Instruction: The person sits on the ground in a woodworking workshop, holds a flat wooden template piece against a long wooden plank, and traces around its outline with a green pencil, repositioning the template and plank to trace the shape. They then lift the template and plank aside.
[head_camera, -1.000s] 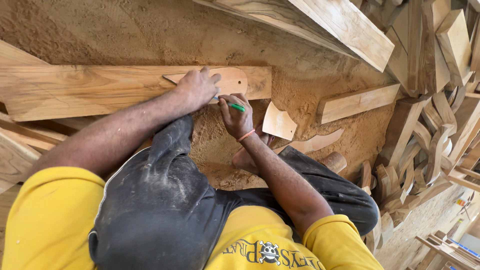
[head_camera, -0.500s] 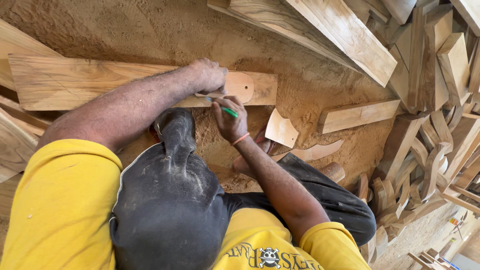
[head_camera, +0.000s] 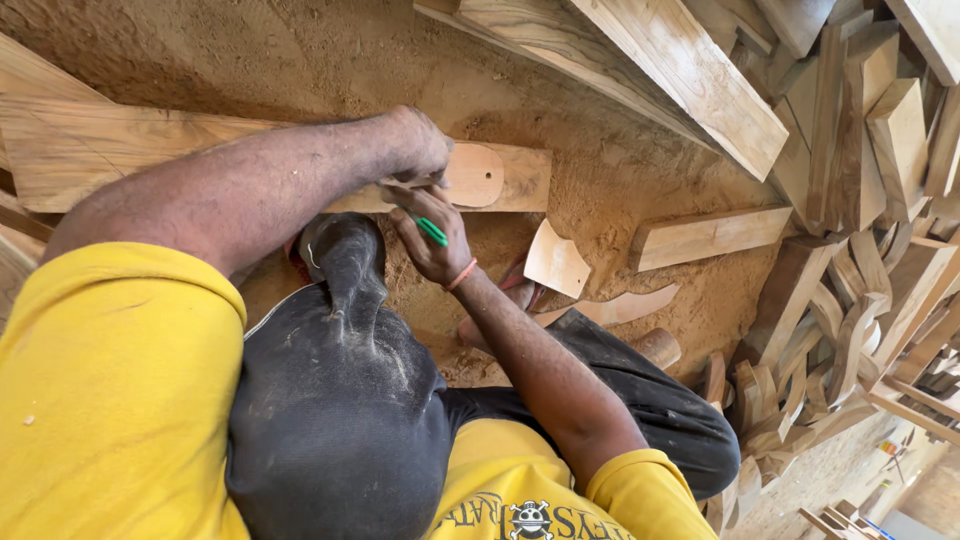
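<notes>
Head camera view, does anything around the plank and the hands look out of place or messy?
Nothing looks damaged. The left hand presses a rounded template on the plank, and the right hand holds a green pen. Sawdust covers the ground, with wood offcuts strewn loosely about.

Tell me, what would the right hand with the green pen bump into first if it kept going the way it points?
Probably the wooden plank, where the left hand presses a rounded template; depth is unclear.

L. hand (head_camera: 418, 148) palm-down, fingers curled, forearm extended. R. hand (head_camera: 432, 238) in pinch grip just below it, wrist bent.
</notes>
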